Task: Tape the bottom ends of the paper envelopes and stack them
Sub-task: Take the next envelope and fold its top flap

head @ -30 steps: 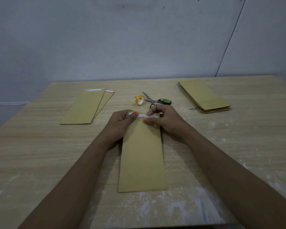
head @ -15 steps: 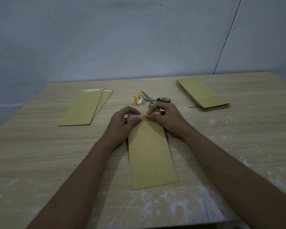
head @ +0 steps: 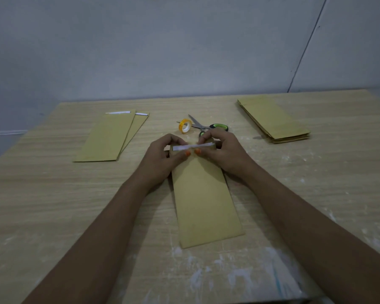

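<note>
A long brown paper envelope (head: 204, 205) lies lengthwise on the table in front of me. A pale strip of tape (head: 193, 146) runs across its far end. My left hand (head: 162, 159) and my right hand (head: 222, 152) both pinch that end, thumbs on top just below the tape, fingers curled behind it. The far end looks lifted a little off the table. Two taped envelopes (head: 110, 139) lie overlapped at the left. A stack of several envelopes (head: 274, 119) sits at the far right.
A small yellow tape roll (head: 185, 126) and scissors with green-and-black handles (head: 208, 126) lie just beyond my hands. The wooden table (head: 53, 205) has white smears near its front edge. A grey wall stands behind the table.
The envelope has swung so its near end points more to the right. My hands have closed together at the taped end, thumbs now nearly touching. The tape strip shows more plainly.
</note>
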Available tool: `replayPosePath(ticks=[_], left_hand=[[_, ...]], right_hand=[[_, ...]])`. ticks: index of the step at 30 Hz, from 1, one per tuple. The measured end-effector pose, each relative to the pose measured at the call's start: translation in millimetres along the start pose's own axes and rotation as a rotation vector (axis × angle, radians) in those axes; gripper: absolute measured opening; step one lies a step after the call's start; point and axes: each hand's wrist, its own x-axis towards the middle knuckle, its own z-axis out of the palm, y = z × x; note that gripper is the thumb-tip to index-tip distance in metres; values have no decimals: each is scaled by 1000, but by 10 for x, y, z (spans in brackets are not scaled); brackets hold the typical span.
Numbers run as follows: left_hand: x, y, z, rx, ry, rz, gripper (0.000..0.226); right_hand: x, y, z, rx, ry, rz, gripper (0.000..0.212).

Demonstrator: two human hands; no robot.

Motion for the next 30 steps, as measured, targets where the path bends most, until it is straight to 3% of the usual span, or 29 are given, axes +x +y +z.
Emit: replayPosePath(ticks=[11, 14, 23, 30], left_hand=[[415, -123, 26, 133, -68, 29, 12], [430, -138, 2, 32, -96, -7, 4], [387, -207, 25, 106, -40, 63, 26], [391, -170, 21, 149, -58, 107, 12]], right_hand=[[189, 171, -23, -316, 69, -151, 19], [222, 206, -8, -308, 77, -126, 16], [188, 203, -34, -291, 86, -119, 15], [202, 210, -41, -313, 78, -137, 17]])
